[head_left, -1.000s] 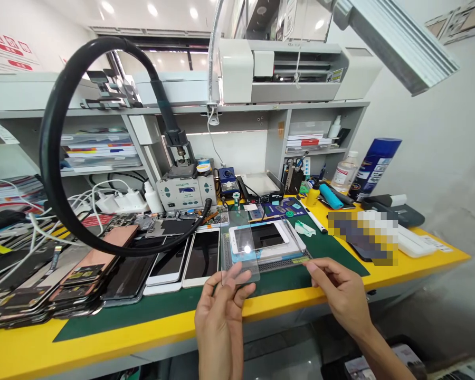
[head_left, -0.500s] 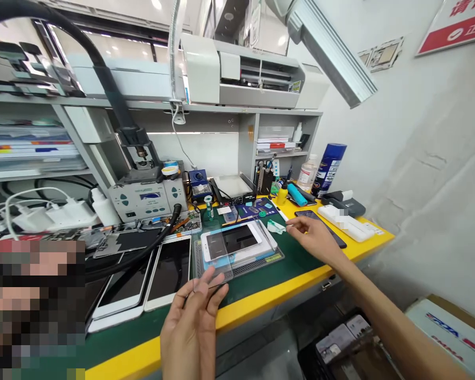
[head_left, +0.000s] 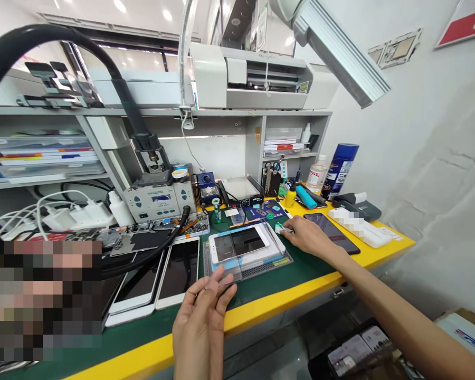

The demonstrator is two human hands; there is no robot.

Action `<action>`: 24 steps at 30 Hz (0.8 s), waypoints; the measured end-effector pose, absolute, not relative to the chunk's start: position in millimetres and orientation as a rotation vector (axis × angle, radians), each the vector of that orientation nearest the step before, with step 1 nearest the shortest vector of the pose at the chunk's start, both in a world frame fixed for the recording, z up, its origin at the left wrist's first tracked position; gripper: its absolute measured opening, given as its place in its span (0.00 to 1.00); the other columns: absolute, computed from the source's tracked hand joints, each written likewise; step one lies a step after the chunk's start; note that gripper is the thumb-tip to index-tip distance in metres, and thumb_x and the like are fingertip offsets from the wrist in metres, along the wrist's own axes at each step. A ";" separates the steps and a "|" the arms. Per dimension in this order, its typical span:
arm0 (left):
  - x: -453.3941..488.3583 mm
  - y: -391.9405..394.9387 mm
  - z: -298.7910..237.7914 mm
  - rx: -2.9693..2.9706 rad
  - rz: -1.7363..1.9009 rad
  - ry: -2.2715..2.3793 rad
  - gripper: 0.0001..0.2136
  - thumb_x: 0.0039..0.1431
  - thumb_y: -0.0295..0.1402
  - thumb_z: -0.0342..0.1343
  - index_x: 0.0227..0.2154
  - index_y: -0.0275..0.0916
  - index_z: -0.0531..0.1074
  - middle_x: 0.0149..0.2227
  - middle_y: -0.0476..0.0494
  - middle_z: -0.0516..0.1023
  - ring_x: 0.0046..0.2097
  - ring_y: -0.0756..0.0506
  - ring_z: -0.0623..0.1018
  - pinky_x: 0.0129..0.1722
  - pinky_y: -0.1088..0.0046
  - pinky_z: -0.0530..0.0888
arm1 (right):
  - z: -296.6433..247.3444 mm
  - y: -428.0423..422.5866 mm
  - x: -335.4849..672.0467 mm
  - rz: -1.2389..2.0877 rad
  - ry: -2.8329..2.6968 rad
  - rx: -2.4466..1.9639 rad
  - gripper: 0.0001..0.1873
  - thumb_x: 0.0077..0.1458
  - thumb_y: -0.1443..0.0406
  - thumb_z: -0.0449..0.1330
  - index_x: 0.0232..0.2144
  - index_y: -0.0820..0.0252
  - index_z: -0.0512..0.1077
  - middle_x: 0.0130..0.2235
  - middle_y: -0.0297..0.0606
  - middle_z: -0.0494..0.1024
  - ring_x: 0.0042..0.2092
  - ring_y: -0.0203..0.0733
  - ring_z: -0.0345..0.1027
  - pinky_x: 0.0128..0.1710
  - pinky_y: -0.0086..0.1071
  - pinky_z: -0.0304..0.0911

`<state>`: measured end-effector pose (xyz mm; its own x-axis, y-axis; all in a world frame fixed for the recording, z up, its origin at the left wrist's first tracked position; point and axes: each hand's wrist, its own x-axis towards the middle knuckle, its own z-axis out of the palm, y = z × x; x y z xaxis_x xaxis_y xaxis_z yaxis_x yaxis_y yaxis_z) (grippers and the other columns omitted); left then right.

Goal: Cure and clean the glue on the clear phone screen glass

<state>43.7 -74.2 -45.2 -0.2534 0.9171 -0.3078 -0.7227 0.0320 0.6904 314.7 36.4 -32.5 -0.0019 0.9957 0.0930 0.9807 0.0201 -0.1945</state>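
My left hand (head_left: 206,311) pinches the lower edge of a clear, thin rectangular sheet (head_left: 233,268) between thumb and fingers. The sheet stands tilted in front of a white phone (head_left: 252,240) with a dark screen, and the phone shows through it. Under the phone lies a white and blue box (head_left: 272,254) on a grey perforated mat (head_left: 288,259). To the right, my right hand (head_left: 306,235) has its fingertips closed on a crumpled white and green wrapper (head_left: 279,227) on the green work mat (head_left: 261,285).
White-framed tablets (head_left: 179,272) lie left of the phone. A black cable crosses them, near a pixelated patch. A dark phone (head_left: 332,233) lies beyond my right hand. Behind stand a grey soldering station (head_left: 162,203), a yellow bottle (head_left: 290,196) and a blue spray can (head_left: 342,169).
My right hand has moved in to the wrapper and taken hold of it. My left hand keeps the clear sheet in front of the phone. The view has shifted slightly.
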 end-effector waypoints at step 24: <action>44.2 -83.5 -51.2 0.281 1.612 0.832 0.11 0.55 0.24 0.66 0.37 0.36 0.70 0.48 0.30 0.83 0.46 0.36 0.84 0.44 0.62 0.82 | 2.2 135.1 308.2 0.378 -2.496 -1.909 0.17 0.65 0.58 0.60 0.53 0.59 0.72 0.55 0.43 0.74 0.51 0.48 0.73 0.49 0.46 0.72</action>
